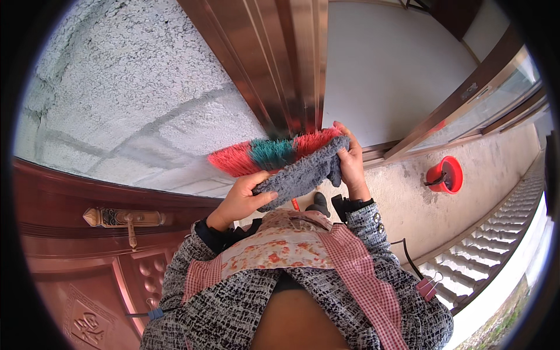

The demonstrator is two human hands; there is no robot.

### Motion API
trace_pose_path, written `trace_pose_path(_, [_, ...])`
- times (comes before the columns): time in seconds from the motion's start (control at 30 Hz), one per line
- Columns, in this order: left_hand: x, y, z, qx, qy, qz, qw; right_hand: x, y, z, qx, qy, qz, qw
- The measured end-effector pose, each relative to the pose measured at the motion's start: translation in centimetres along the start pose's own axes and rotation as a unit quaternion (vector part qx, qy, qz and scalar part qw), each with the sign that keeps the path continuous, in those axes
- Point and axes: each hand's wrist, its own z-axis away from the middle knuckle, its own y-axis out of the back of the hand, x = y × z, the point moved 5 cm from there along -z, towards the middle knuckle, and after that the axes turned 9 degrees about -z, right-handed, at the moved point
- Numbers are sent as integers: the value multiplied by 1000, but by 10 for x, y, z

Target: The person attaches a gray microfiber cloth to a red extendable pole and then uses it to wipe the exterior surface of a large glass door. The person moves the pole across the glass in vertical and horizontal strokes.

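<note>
My left hand [242, 195]'s kinda boxed in: broom bristles [230, 159] and the rough wall [146, 87] ahead, red door [76, 245] with its handle [131, 219] poking out on the left. Past the fuzzy gray cloth [303, 172], the metal door frame [280, 58] blocks me. Right hand [352, 166]'s got it easier: room through the doorway [385, 76], or rightward over the concrete floor [396, 186] up to the red bucket [433, 175].

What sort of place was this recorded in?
Probably a home's balcony or veranda, judging by the pale balustrade, the reddish-brown panelled door and the brown-framed glass door.
</note>
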Motion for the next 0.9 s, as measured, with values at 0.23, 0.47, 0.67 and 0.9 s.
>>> trace_pose_path(0.23, [-25,43,18,140,33,137,980,-3,-13,-21,80,77,263,958])
trace_pose_path(0.47, [-58,49,58,51,87,228,969,5,-4,-18,79,40,181,979])
trace_pose_path(0.67, [-67,54,67,-13,117,188,975,-4,-7,-14,66,45,188,979])
trace_pose_path(0.9, [-74,70,70,81,74,123,986,4,-5,-7,81,90,189,975])
